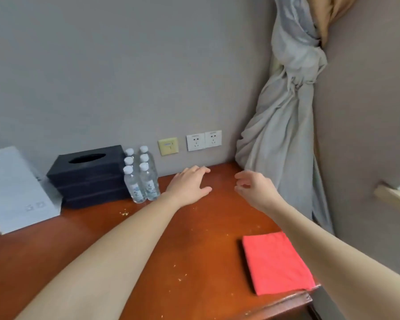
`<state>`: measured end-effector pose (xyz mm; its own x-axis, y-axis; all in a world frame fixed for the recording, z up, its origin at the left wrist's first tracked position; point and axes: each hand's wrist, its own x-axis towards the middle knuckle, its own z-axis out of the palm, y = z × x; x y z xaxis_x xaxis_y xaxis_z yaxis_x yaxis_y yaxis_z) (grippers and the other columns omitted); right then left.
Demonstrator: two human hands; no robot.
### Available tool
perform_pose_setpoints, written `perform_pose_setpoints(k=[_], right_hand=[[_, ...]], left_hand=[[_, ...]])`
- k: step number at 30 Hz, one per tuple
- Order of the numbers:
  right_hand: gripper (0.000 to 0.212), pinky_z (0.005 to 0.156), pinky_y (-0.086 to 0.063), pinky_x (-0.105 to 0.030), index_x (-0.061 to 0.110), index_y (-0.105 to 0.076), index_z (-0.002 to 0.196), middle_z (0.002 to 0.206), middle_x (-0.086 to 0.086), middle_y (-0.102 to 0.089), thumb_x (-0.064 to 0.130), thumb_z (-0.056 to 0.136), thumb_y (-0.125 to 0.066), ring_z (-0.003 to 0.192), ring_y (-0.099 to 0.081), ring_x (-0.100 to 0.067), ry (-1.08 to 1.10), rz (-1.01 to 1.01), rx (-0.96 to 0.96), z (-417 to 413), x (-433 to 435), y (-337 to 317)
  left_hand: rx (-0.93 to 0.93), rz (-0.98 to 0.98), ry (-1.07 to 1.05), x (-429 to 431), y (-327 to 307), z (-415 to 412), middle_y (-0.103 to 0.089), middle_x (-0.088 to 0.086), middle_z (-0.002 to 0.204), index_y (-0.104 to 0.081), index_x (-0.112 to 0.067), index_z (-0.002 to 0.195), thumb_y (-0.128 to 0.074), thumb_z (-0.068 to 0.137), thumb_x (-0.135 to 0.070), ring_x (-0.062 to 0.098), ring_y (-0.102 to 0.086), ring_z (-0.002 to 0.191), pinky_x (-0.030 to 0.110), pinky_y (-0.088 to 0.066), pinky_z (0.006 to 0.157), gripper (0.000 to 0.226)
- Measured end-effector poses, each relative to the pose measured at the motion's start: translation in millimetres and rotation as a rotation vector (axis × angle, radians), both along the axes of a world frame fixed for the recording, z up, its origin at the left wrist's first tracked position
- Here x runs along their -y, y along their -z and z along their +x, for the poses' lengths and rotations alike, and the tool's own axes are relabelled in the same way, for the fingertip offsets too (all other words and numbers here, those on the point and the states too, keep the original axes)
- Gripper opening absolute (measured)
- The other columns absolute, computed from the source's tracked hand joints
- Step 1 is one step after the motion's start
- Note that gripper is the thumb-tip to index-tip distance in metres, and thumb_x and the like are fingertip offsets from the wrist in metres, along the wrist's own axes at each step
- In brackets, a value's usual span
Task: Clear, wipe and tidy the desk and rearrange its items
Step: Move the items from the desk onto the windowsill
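— Starting at the near edge, what lies there?
— The red cloth (276, 262), folded flat at the front right corner of the desk (194, 245). Neither hand is on it.
— And the wood past it?
— Pale crumbs (124, 212) are scattered over the middle, so I judge the wiping is not yet done.
— The hands?
— Both reach toward the back. The left hand (189, 183) lies palm down, fingers straight, seemingly on the wood and holding nothing. The right hand (254, 188) hovers beside it, fingers loosely curled, also empty.
— What's beyond them?
— The water bottles (141, 176) stand grouped just left of the left hand, against a black tissue box (90, 174), with a white folder (16, 190) farther left. Behind are wall sockets (203, 140) and a knotted grey curtain (284, 135).
— So which step is this?
— Arranging looks finished, I'd say. Next, one hand should fetch the cloth and sweep the crumbs toward an edge, keeping clear of the bottles, which would tip easily.
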<state>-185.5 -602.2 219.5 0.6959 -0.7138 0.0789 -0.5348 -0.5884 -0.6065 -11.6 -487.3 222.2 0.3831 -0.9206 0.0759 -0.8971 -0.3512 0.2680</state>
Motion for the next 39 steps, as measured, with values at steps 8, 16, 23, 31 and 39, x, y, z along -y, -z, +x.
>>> perform_pose_setpoints(k=[8, 16, 23, 31, 39], right_hand=[[0.038, 0.085, -0.044, -0.024, 0.02, -0.058, 0.129, 0.12, 0.002, -0.068, 0.022, 0.092, -0.059, 0.113, -0.06, -0.019, -0.139, 0.095, -0.076, 87, -20, 18], [0.037, 0.073, -0.05, -0.024, 0.019, -0.058, 0.129, 0.119, -0.001, -0.067, 0.02, 0.092, -0.061, 0.102, -0.062, -0.022, -0.262, 0.2, -0.14, 175, -23, 35], [0.045, 0.093, -0.049, -0.032, 0.019, -0.053, 0.134, 0.125, -0.004, -0.064, 0.021, 0.09, -0.061, 0.114, -0.059, -0.024, -0.32, 0.28, -0.213, 246, -22, 56], [0.057, 0.088, -0.044, -0.026, 0.013, -0.044, 0.141, 0.131, -0.006, -0.06, 0.023, 0.089, -0.066, 0.119, -0.056, -0.025, -0.282, 0.37, -0.294, 312, 1, 94], [0.075, 0.087, -0.044, -0.028, 0.015, -0.036, 0.144, 0.138, -0.004, -0.053, 0.03, 0.083, -0.076, 0.115, -0.054, -0.021, -0.239, 0.49, -0.321, 353, 3, 137]], left_hand=[[-0.121, 0.033, -0.184, -50, 24, 71, -0.045, -0.001, 0.147, -0.04, -0.025, 0.146, -0.061, 0.094, -0.039, 0.019, -0.043, 0.134, 0.044, -0.042, 0.107, 0.058], [-0.184, 0.013, -0.43, -83, 36, 126, -0.048, 0.0, 0.143, -0.043, -0.023, 0.143, -0.062, 0.093, -0.04, 0.022, -0.048, 0.129, 0.046, -0.046, 0.101, 0.056], [-0.276, 0.028, -0.62, -96, 63, 183, -0.05, 0.001, 0.139, -0.043, -0.024, 0.141, -0.065, 0.092, -0.042, 0.02, -0.052, 0.125, 0.042, -0.05, 0.098, 0.057], [-0.451, 0.058, -0.727, -66, 109, 249, -0.049, 0.005, 0.139, -0.04, -0.016, 0.137, -0.069, 0.09, -0.037, 0.023, -0.053, 0.122, 0.04, -0.051, 0.094, 0.059], [-0.745, -0.026, -0.835, -51, 167, 285, -0.053, 0.004, 0.138, -0.035, -0.017, 0.137, -0.076, 0.085, -0.028, 0.023, -0.053, 0.125, 0.031, -0.044, 0.089, 0.066]])
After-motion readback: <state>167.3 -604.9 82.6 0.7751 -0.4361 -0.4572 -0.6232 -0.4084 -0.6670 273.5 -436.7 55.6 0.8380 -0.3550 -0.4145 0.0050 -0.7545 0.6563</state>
